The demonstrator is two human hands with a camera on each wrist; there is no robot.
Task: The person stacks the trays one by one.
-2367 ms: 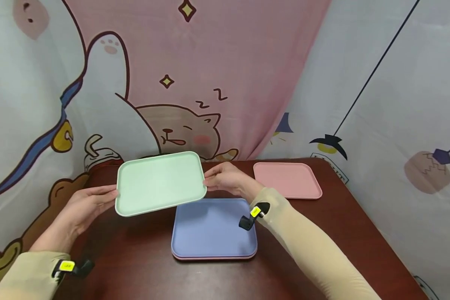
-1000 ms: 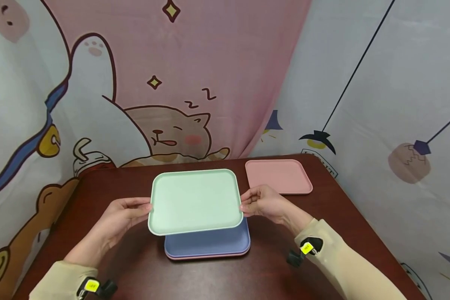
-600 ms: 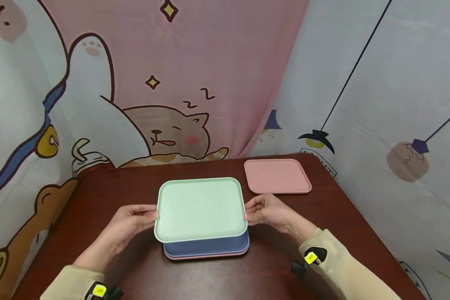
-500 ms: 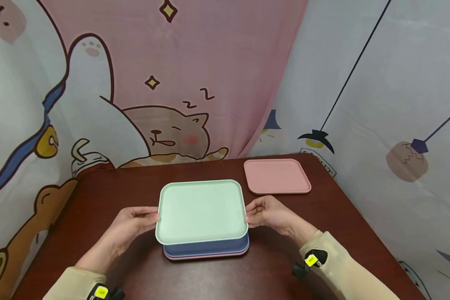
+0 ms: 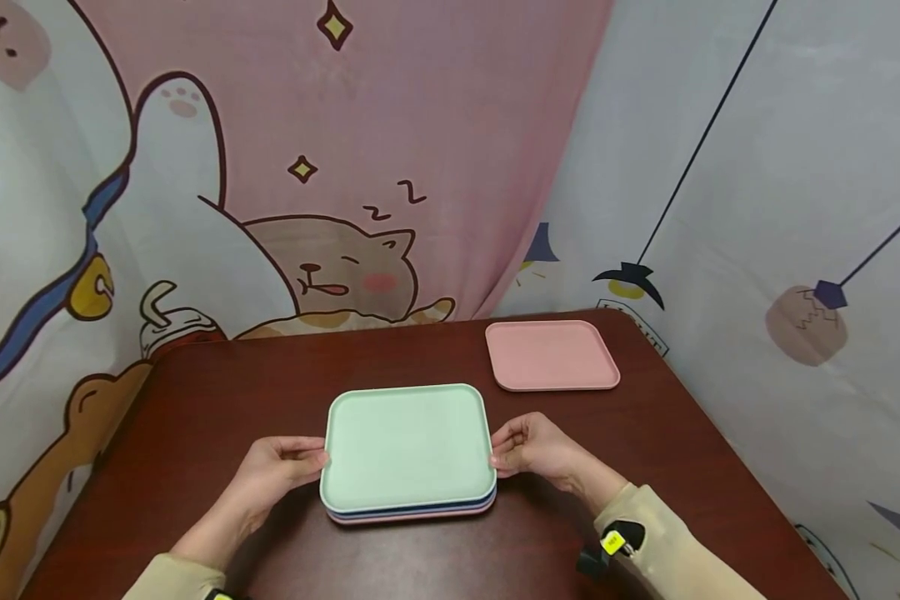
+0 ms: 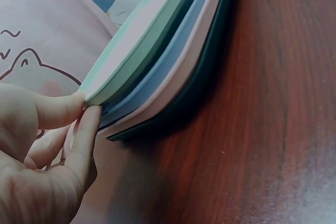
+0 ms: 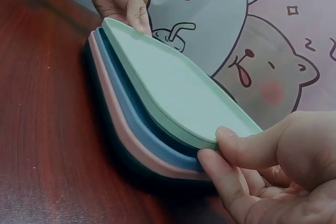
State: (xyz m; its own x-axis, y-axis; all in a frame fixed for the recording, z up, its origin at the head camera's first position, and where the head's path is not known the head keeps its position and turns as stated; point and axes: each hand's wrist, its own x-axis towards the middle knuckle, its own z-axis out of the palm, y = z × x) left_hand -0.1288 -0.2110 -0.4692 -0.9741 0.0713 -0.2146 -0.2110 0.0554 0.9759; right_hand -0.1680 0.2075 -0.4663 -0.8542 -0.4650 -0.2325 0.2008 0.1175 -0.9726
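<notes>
L hand pinches L rim of green tray, which sits directly above blue tray & lower pink tray, approx. ctr table. R hand pinches R rim. Rear pink tray flat, back R.

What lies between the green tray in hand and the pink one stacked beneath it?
The blue tray, with a dark band between it and the green tray; both wrist views show this.
</notes>
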